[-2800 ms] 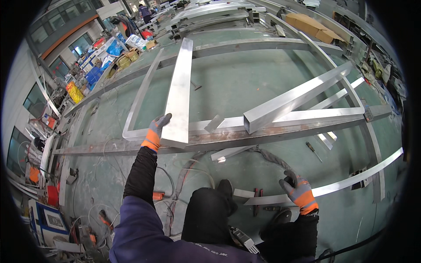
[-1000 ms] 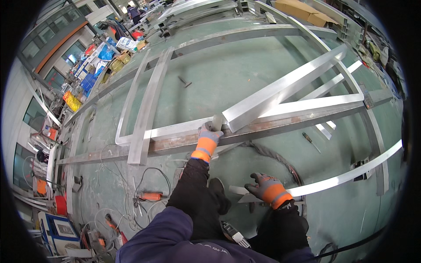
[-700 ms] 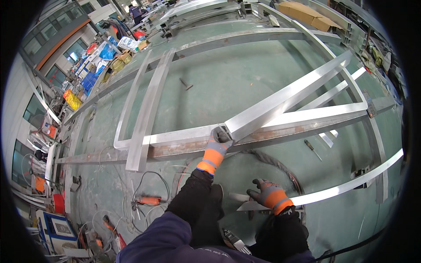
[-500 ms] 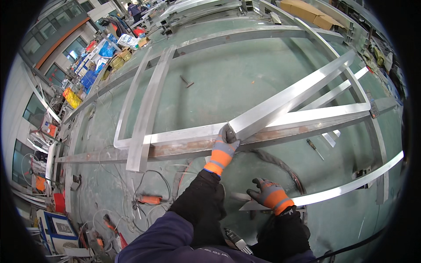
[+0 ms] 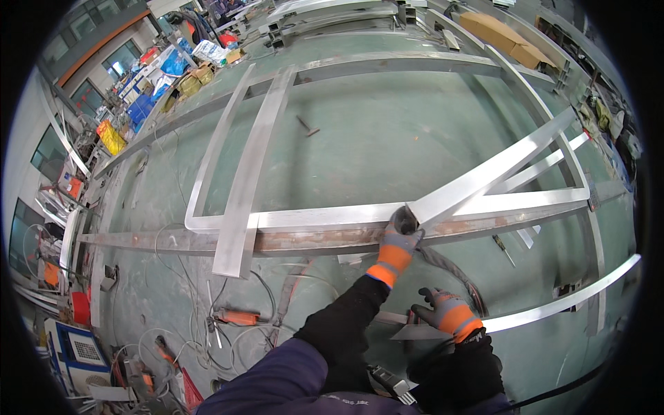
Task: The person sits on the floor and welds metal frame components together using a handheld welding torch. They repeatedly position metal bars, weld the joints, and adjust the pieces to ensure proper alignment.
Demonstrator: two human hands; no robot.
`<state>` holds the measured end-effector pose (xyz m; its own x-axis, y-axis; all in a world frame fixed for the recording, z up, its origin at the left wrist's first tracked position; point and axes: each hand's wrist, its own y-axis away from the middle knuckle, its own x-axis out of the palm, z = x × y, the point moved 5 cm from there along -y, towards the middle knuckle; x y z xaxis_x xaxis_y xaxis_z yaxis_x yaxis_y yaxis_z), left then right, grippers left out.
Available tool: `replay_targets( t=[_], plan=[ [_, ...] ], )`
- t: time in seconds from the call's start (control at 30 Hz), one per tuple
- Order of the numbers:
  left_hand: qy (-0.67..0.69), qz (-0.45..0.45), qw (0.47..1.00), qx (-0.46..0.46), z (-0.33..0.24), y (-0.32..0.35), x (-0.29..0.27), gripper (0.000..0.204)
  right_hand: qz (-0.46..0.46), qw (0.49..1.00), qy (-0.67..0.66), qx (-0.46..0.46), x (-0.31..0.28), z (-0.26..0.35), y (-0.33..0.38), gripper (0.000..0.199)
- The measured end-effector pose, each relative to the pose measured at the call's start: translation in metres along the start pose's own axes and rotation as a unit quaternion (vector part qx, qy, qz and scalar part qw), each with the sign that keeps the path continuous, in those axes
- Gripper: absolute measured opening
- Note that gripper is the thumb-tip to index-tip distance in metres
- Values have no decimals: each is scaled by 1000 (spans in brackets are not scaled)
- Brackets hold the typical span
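My left hand (image 5: 400,247), in a grey and orange glove, is closed around the near end of a silver metal bar (image 5: 494,169). That bar slants up to the right over a silver rectangular frame (image 5: 325,218), which lies on rust-marked steel beams (image 5: 311,241). Lower right, my right hand (image 5: 448,312), gloved alike, has its fingers apart and holds nothing visible. Beneath it runs a long silver strip (image 5: 560,306); I cannot tell whether they touch. A wide flat bar (image 5: 252,180) crosses the frame at the left.
A hammer (image 5: 306,126) lies on the green floor inside the frame. Near the beam is a screwdriver (image 5: 503,250). Cables surround an orange power tool (image 5: 237,317) at lower left, with a blue-white machine (image 5: 77,353) beyond. A cardboard box (image 5: 505,38) sits far right.
My left hand has moved right, carrying the near end of the silver bar along the frame. The whole view has shifted slightly. My right hand stays over the strip, fingers still apart.
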<state>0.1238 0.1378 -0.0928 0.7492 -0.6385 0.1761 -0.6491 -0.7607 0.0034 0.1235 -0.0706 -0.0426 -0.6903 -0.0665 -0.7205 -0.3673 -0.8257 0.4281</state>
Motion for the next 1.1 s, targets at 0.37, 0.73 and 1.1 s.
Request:
replay_targets(
  t=[0.37, 0.73, 1.1],
  plan=[
    [-94, -53, 994, -17, -19, 10, 12, 66, -140, 986, -59, -65, -73, 35, 5, 44],
    [-193, 24, 981, 12, -38, 6, -8, 69, -367, 903, -101, -200, -84, 22, -19, 34],
    [-7, 58, 998, -31, -17, 16, -5, 71, -400, 865, -179, -245, -99, 41, -44, 31]
  ],
)
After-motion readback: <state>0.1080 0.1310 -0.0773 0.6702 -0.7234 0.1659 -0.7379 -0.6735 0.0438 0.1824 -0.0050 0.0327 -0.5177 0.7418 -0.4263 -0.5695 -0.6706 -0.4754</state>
